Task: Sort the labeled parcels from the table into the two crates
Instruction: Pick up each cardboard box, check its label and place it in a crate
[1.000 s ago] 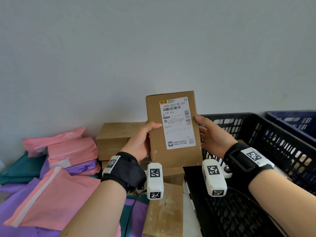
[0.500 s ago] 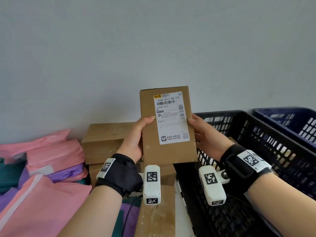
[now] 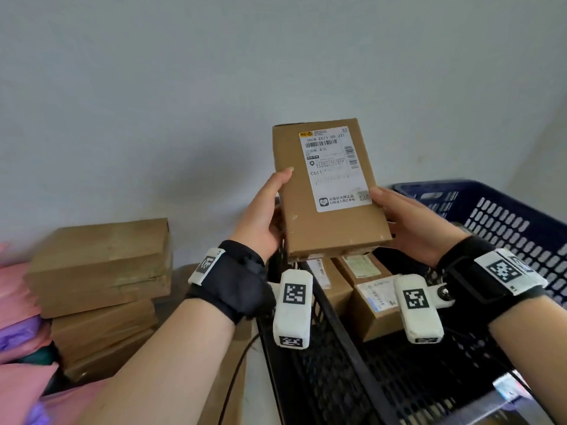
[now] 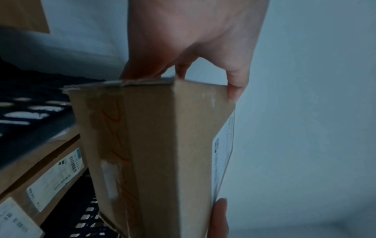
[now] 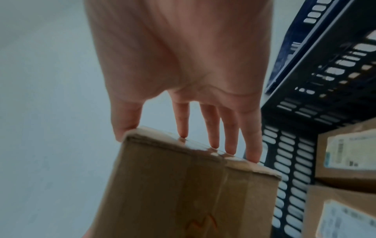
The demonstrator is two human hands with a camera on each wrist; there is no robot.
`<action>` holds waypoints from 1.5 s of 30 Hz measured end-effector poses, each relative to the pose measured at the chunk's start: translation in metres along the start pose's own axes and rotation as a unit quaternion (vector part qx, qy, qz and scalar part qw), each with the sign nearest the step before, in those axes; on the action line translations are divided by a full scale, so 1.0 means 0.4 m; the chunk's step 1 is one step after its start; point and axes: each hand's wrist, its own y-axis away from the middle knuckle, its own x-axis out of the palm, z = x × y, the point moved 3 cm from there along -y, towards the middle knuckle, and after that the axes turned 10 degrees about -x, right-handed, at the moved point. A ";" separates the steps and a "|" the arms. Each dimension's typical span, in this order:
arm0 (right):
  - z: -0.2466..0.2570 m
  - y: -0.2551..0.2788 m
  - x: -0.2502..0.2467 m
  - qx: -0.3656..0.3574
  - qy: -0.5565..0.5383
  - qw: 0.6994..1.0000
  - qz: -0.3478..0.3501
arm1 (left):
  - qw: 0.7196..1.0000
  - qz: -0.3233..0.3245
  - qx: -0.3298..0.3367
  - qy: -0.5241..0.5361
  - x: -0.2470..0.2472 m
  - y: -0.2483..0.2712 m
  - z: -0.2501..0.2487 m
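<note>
A brown cardboard parcel (image 3: 328, 191) with a white shipping label facing me is held upright in the air by both hands. My left hand (image 3: 268, 211) grips its left edge, thumb on the front. My right hand (image 3: 402, 219) grips the lower right edge. The parcel hangs above the far end of the black crate (image 3: 325, 394). In the left wrist view the left hand (image 4: 193, 48) pinches the parcel (image 4: 152, 153) between thumb and fingers. The right wrist view has the right hand (image 5: 183, 67) with its thumb on one face of the parcel (image 5: 183, 193) and its fingers on the other.
Labeled brown boxes (image 3: 374, 305) lie inside the black crate. A blue crate (image 3: 503, 222) stands behind it at the right. On the table at the left are stacked brown boxes (image 3: 101, 265) and pink mailers (image 3: 15, 280) and purple mailers (image 3: 15, 335). A grey wall is close behind.
Both hands have carried the parcel to the right, from beside the stacked boxes to above the black crate. My view has turned right, and the blue crate shows more.
</note>
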 end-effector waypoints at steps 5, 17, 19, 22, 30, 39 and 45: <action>-0.045 -0.043 -0.130 0.010 0.010 0.999 -0.038 | 0.999 -0.014 -0.022 -0.025 0.116 -0.113 0.056; -0.301 -0.205 -0.185 0.095 0.073 0.990 0.070 | 0.964 -0.198 -0.108 -0.141 0.127 -0.330 0.194; -0.335 -0.231 -0.170 0.096 0.079 0.987 0.101 | 0.949 -0.236 -0.113 -0.175 0.109 -0.351 0.195; -0.376 -0.257 -0.165 0.089 0.087 0.982 0.141 | 0.929 -0.265 -0.121 -0.227 0.096 -0.376 0.199; -0.392 -0.242 -0.178 0.116 0.086 0.941 0.308 | 0.897 -0.299 -0.109 -0.306 0.095 -0.395 0.202; -0.394 -0.233 -0.142 0.013 0.279 0.915 0.290 | 0.864 -0.360 -0.014 -0.353 0.093 -0.408 0.217; -0.407 -0.226 -0.138 -0.006 0.280 0.916 0.288 | 0.857 -0.364 0.011 -0.364 0.092 -0.419 0.221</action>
